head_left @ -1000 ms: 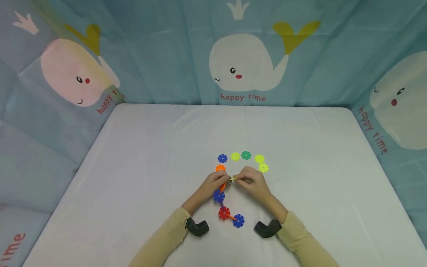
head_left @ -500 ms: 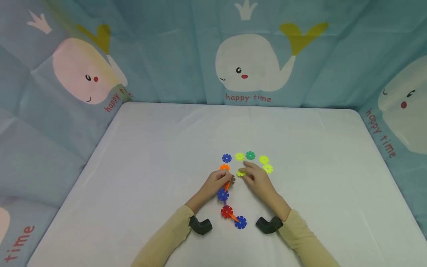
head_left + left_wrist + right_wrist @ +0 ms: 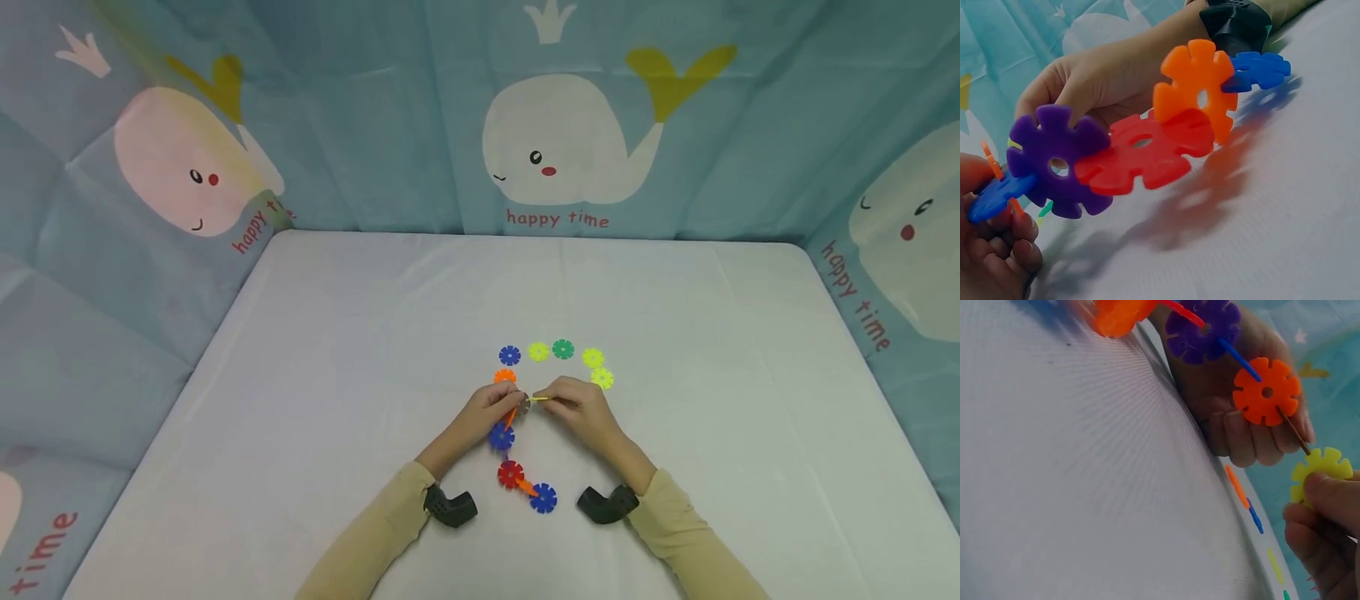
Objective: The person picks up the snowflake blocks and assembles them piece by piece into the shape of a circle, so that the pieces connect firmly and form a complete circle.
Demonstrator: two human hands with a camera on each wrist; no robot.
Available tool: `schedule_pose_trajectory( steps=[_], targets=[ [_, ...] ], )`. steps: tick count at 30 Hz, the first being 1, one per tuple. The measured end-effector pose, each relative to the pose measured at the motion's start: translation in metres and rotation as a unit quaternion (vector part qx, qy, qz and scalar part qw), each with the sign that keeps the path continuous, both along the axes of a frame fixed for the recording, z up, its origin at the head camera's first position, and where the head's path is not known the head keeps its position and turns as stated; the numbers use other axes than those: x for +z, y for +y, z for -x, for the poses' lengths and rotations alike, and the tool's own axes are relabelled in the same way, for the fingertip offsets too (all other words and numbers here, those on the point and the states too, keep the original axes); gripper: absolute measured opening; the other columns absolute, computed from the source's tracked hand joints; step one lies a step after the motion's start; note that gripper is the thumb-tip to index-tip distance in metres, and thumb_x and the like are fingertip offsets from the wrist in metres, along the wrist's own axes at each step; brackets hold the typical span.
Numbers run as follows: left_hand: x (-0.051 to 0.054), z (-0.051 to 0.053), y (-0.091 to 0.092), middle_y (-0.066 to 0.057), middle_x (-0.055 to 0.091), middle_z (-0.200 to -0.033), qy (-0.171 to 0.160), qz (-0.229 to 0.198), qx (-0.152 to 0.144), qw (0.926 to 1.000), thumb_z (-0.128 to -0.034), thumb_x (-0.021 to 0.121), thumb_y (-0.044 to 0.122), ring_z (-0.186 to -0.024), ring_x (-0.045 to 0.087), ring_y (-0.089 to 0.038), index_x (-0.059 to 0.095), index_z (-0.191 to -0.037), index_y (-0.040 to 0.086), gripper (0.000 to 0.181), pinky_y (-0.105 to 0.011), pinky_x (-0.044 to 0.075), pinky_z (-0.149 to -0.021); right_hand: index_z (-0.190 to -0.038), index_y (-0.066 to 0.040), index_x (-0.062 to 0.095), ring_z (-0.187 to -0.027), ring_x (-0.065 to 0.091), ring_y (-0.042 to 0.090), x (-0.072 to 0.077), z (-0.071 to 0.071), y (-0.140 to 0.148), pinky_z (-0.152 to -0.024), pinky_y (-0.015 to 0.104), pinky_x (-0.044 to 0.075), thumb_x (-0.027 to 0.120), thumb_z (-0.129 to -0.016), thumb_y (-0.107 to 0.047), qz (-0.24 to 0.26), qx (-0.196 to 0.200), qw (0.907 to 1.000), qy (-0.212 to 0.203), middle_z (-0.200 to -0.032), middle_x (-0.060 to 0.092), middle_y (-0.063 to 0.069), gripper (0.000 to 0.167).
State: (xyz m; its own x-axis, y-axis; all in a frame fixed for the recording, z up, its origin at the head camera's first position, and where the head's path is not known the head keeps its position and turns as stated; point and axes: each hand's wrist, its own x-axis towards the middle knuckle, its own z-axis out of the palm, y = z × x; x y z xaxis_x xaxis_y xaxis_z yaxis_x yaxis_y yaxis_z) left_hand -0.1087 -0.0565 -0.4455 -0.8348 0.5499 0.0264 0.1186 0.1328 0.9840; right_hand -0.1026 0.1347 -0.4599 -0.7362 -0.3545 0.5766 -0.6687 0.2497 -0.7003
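Observation:
My left hand (image 3: 480, 421) pinches one end of a chain of slotted plastic snowflake discs. From that end run a brown disc (image 3: 526, 404), an orange disc (image 3: 1266, 390), a blue disc (image 3: 502, 437), a purple disc (image 3: 1060, 164), a red disc (image 3: 511, 474), another orange disc (image 3: 1194, 81) and a blue end disc (image 3: 543, 498). A yellow disc (image 3: 1330, 464) is pinched between thumb and fingers of my right hand (image 3: 585, 412). It stands edge-on in the head view, its rim at the brown disc's edge; whether their slots engage is unclear.
Loose discs lie in an arc beyond the hands: an orange one (image 3: 505, 377), a blue one (image 3: 510, 356), a yellow one (image 3: 538, 352), a green one (image 3: 563, 349) and two more yellow discs (image 3: 593, 358). A white cloth covers the table (image 3: 360, 333); whale-print curtains (image 3: 375, 125) stand around it.
The yellow disc was at the brown disc, then drew apart and lay flatter as the right fingers spread. Now it is edge-on beside the brown disc again. The left hand keeps its pinch.

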Motion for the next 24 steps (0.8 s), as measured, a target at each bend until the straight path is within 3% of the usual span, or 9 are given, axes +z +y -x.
schedule_pose_trajectory(
  steps=[4,8,16,24],
  targets=[
    [0.0009,0.0002,-0.0007,-0.013,0.055,-0.080,0.003,0.007,-0.008,0.9999,-0.0946,0.043,0.007,-0.072,0.045,-0.013,0.057,-0.086,-0.008,0.022,-0.024,0.040,-0.068,-0.081,0.007,0.065,-0.071,0.060,0.025,0.0095,-0.0040,-0.0025,-0.069,0.018,0.045,0.066,-0.067,0.019,0.007,-0.013,0.9999,0.004,-0.077,0.063,0.015,0.018],
    [0.0025,-0.0002,-0.0009,-0.008,0.054,-0.078,0.005,0.017,-0.012,0.9998,-0.0946,0.043,0.007,-0.070,0.045,-0.012,0.058,-0.086,-0.007,0.022,-0.024,0.040,-0.066,-0.080,0.008,0.063,-0.070,0.060,0.025,0.0098,-0.0055,-0.0033,-0.067,0.020,0.047,0.064,-0.068,0.021,0.033,-0.020,0.9990,-0.023,-0.077,0.062,0.016,0.019],
    [0.0029,-0.0006,-0.0017,-0.003,0.048,-0.072,-0.003,0.015,-0.002,0.9999,-0.0947,0.043,0.007,-0.068,0.043,-0.012,0.057,-0.085,-0.008,0.023,-0.023,0.037,-0.063,-0.080,0.008,0.064,-0.069,0.061,0.026,0.0058,-0.0032,-0.0019,-0.065,0.023,0.048,0.062,-0.072,0.019,0.052,0.031,0.9943,-0.088,-0.076,0.063,0.017,0.013],
    [0.0009,-0.0016,-0.0020,-0.001,0.045,-0.069,0.030,0.024,-0.021,0.9990,-0.0939,0.044,0.005,-0.066,0.041,-0.010,0.056,-0.084,-0.008,0.020,-0.022,0.034,-0.061,-0.080,0.010,0.064,-0.064,0.060,0.023,0.0029,-0.0045,0.0004,-0.061,0.023,0.049,0.061,-0.072,0.021,0.062,0.058,0.9904,-0.109,-0.073,0.063,0.018,0.014]
  ],
)
